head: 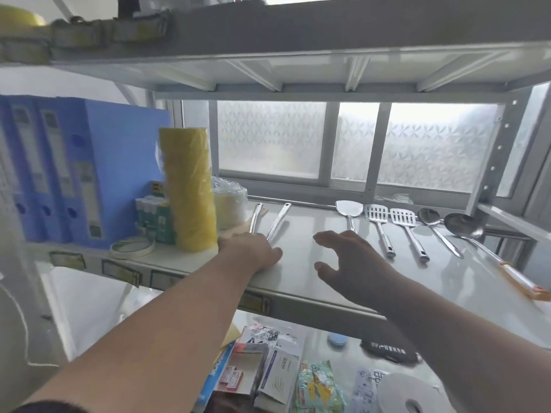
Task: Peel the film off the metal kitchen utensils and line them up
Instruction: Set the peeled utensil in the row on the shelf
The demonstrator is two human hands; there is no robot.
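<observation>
On the white shelf [304, 281], two metal utensil handles [278, 220] point away from me, side by side. My left hand [250, 248] lies over their near ends, fingers curled down on them; the ends are hidden. To the right, my right hand [351, 257] hovers just above the shelf with fingers spread and holds nothing. Further right lies a row: a solid turner [349, 208], two slotted turners [376, 214] [403, 217], a spoon [429, 216] and a ladle [462, 225] with an orange and white handle.
A tall yellow stack of tape rolls [189, 189] and a plastic-wrapped roll [229, 207] stand just left of my left hand. Blue binders [59, 174] fill the far left. An upper shelf [298, 40] hangs overhead. Packets [316, 389] crowd the lower shelf.
</observation>
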